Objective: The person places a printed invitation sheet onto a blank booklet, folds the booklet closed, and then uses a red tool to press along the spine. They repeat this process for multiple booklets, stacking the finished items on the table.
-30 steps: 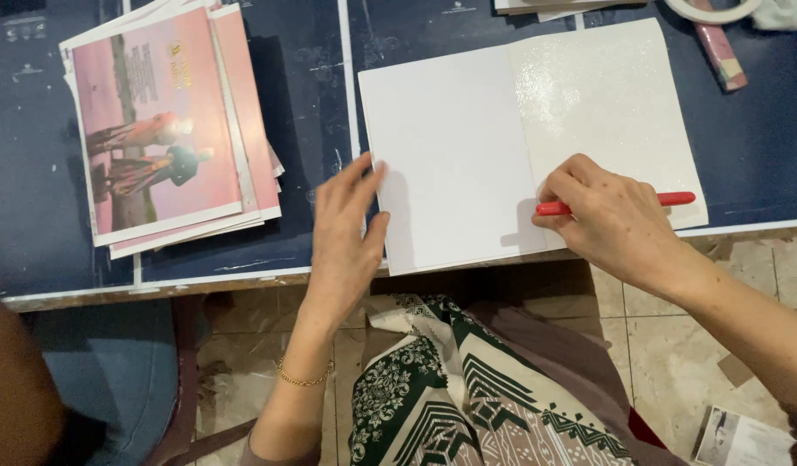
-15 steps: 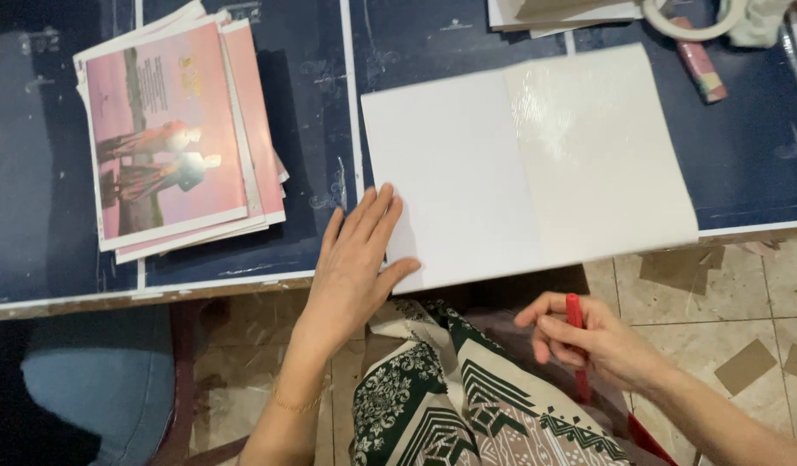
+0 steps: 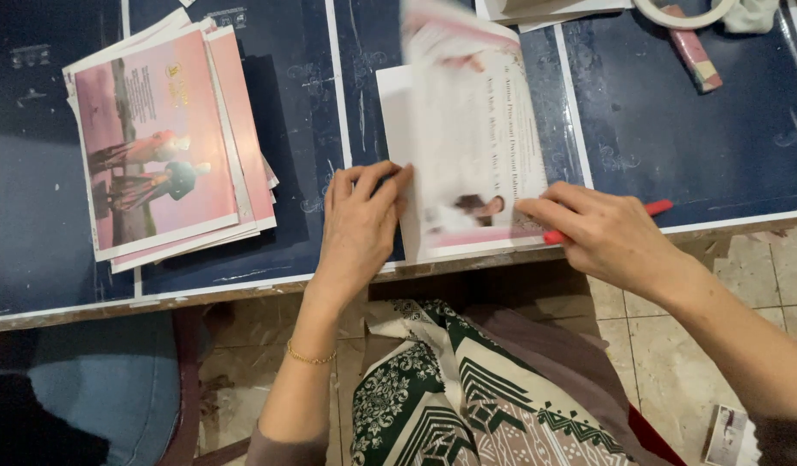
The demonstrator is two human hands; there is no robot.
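Left hand: fingers flat on card, pinning fold edge near desk front. Right hand: closed round red pen, fingertips on card's lower right. Card: pink-white print, blurred, cover part lifted. Handling advice: keep fold pinned, press crease evenly, keep pen tip off print. Stack: like prints, fanned, well left of card. Tape ring: far edge. Desk: dark blue mat, white lines. Floor: worn tile.
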